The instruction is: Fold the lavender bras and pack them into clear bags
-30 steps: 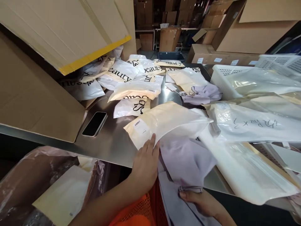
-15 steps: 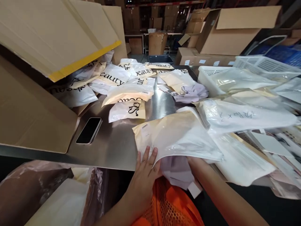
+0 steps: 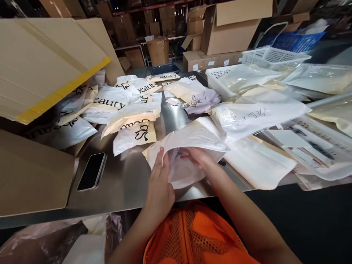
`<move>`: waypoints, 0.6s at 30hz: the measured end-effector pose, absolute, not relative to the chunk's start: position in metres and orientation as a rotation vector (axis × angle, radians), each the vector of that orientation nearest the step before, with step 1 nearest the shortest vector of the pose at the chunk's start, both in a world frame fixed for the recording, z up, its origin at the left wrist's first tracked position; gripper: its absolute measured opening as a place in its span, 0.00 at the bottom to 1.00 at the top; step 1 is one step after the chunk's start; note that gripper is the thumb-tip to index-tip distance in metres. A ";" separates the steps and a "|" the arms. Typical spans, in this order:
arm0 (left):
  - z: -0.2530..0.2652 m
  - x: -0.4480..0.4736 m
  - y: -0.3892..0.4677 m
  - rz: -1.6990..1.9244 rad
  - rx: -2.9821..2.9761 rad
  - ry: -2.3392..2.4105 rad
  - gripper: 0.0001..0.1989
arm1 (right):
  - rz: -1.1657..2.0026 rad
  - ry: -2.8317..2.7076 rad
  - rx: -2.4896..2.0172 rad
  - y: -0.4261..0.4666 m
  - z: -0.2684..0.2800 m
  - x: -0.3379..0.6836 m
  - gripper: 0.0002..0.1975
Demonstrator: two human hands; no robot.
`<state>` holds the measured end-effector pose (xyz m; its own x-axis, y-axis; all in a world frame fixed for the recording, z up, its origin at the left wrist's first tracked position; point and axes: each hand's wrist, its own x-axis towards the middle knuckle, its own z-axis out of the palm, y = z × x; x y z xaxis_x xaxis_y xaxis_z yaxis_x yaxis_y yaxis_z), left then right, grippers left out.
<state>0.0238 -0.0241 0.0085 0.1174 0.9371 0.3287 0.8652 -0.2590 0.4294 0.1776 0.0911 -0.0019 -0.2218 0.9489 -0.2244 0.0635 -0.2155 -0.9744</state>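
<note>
Showing again, the right hand (image 3: 197, 157) reaches into the white bag (image 3: 189, 138).

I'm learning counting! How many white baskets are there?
3: one bag-filled basket beyond the handwritten bag, a back basket behind it, a lower basket far right. Some may be hidden.

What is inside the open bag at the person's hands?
In the mouth of the open bag, the right hand reaches in and a little lavender cloth shows. The bag's upper side covers what lies deeper, so I cannot see it.
</note>
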 end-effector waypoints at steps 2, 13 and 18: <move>0.018 0.016 -0.018 0.866 2.228 1.828 0.50 | 1.481 -1.380 -1.318 0.086 -0.007 0.189 0.17; 0.004 0.009 -0.057 0.508 2.452 1.530 0.31 | 0.546 -2.256 -1.361 0.034 -0.037 0.229 0.16; -0.026 -0.021 -0.090 0.970 1.408 1.892 0.15 | 1.530 -1.814 -1.376 -0.016 -0.038 0.229 0.24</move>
